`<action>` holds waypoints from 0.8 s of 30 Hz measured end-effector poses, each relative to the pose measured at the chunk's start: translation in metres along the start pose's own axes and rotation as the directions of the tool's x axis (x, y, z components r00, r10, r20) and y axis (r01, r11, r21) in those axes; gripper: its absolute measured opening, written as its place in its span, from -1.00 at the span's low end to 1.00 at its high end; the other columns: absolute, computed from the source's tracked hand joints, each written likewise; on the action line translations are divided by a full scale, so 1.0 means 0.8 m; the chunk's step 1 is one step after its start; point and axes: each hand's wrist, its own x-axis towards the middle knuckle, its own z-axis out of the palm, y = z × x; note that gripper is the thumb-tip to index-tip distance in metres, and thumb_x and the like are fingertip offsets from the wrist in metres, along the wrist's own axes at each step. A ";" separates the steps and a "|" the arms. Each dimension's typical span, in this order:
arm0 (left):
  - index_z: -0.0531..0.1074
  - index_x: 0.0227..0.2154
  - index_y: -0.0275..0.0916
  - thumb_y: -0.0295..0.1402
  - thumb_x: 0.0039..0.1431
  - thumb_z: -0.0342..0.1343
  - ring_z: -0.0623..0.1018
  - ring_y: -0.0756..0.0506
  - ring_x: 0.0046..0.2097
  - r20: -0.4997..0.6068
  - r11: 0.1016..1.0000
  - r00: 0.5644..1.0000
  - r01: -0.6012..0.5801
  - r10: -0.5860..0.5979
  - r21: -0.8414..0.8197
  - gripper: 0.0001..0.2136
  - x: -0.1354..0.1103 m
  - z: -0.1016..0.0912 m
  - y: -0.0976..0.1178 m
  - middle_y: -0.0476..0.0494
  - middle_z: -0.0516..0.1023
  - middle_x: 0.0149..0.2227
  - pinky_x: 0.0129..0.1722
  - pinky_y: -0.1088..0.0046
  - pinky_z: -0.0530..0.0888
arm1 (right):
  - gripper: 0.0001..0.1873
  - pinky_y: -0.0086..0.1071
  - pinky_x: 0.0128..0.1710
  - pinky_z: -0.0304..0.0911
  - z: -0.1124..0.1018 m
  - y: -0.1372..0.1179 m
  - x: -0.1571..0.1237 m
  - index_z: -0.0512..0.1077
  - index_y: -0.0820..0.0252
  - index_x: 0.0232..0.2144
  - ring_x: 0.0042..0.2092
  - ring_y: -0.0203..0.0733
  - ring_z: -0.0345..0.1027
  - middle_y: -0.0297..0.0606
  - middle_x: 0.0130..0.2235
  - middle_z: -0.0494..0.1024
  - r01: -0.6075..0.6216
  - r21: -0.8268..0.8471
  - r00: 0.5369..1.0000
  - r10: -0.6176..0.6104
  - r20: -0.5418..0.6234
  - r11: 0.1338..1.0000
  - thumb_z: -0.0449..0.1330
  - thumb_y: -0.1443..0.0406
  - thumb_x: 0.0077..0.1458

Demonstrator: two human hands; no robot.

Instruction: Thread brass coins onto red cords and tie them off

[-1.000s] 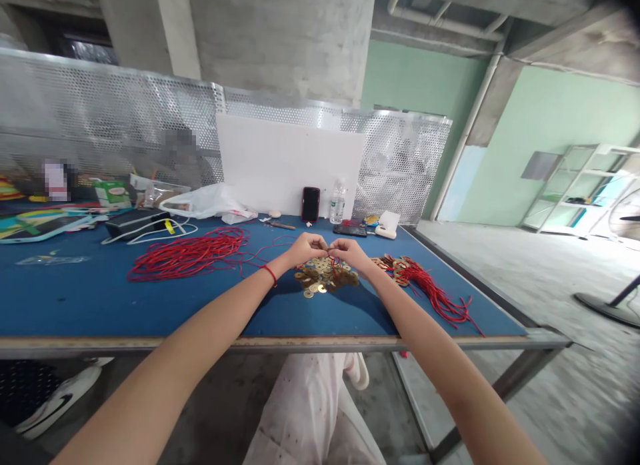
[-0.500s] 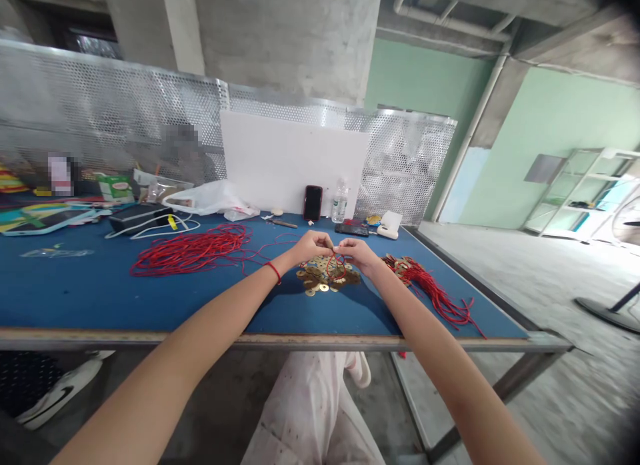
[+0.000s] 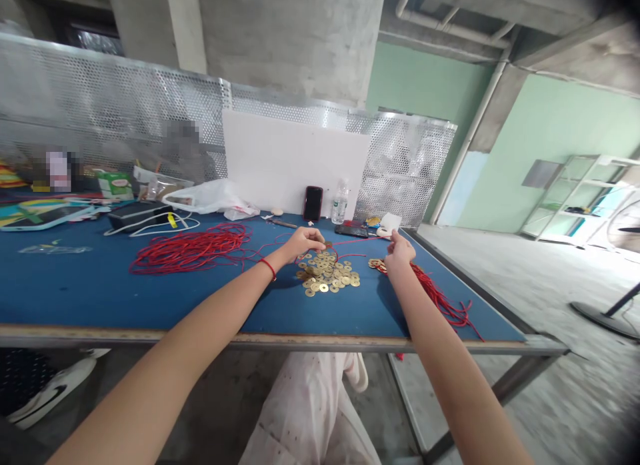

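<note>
Between the fingertips of my left hand (image 3: 306, 244) is a brass coin (image 3: 328, 245) with red cord through it. My right hand (image 3: 399, 249) is closed on the far end of that red cord (image 3: 357, 240), which runs taut between the two hands. Below them on the blue table lies a loose pile of brass coins with holes (image 3: 327, 272). Under and beside my right wrist is a bundle of red cords (image 3: 440, 295) with coins at its upper end, partly hidden by the hand.
A tangled heap of red cord (image 3: 193, 250) lies to the left. Along the back stand a phone (image 3: 313, 202), a water bottle (image 3: 339, 204), a white plastic bag (image 3: 210, 198) and a black box (image 3: 137, 216) with a white cable. The table's right edge (image 3: 465, 275) lies beyond the bundle.
My right hand has moved away to the right from the left hand, drawing the cord out straight. My left hand stays over the pile with the coin, shifted slightly left.
</note>
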 end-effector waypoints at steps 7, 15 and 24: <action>0.41 -0.57 -0.30 -0.39 -0.21 0.28 0.44 0.02 -0.51 0.032 0.997 0.998 0.062 -0.061 -0.042 -0.85 0.000 0.011 0.002 -0.02 0.47 -0.59 -0.46 0.51 0.35 | -0.67 -0.50 -0.45 0.31 0.007 0.013 -0.009 0.21 0.16 -0.31 -0.38 -0.34 0.42 -0.36 -0.38 0.46 0.176 0.002 0.971 -0.174 0.165 0.984 0.27 0.23 -0.07; 0.42 -0.56 -0.31 -0.38 -0.24 0.29 0.44 0.02 -0.52 0.011 0.976 0.989 0.146 -0.147 -0.163 -0.83 0.000 0.016 0.000 -0.01 0.46 -0.58 -0.43 0.47 0.38 | -0.54 -0.32 -0.09 0.26 0.019 0.046 -0.069 0.28 0.18 -0.06 -0.11 -0.22 0.37 -0.20 -0.16 0.49 0.601 -0.070 0.285 -0.131 0.949 0.796 0.16 0.09 0.03; 0.44 -0.56 -0.31 -0.41 -0.22 0.27 0.41 0.04 -0.53 0.006 0.958 0.979 0.200 -0.203 -0.206 -0.87 -0.003 0.014 0.004 0.00 0.43 -0.59 -0.46 0.50 0.33 | -0.65 -0.45 -0.48 0.00 0.015 0.050 -0.080 0.38 0.23 -0.49 -0.50 -0.34 0.10 -0.40 -0.59 0.26 0.792 -0.192 0.297 -0.091 0.950 0.579 0.05 0.08 0.11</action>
